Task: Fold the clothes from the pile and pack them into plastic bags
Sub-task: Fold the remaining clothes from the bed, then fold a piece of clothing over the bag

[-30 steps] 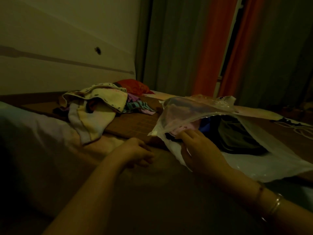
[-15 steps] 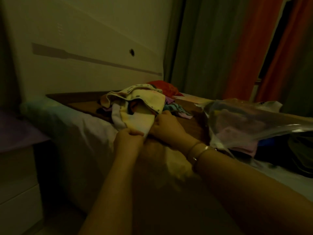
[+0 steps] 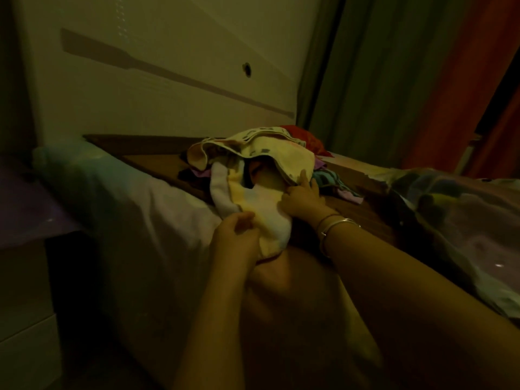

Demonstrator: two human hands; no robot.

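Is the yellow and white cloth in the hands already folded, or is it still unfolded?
Not folded yet. The yellow and white cloth hangs crumpled from the pile, gripped by the left hand and the right hand.

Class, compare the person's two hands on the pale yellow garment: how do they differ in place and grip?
The left hand grips the pale yellow garment at its near, lower end; the right hand holds it farther up, at the pile of clothes. The left hand's grip is curled round the cloth; the right hand's fingers reach up under the upper fold. Only the right wrist wears bangles. Both hold the same garment.
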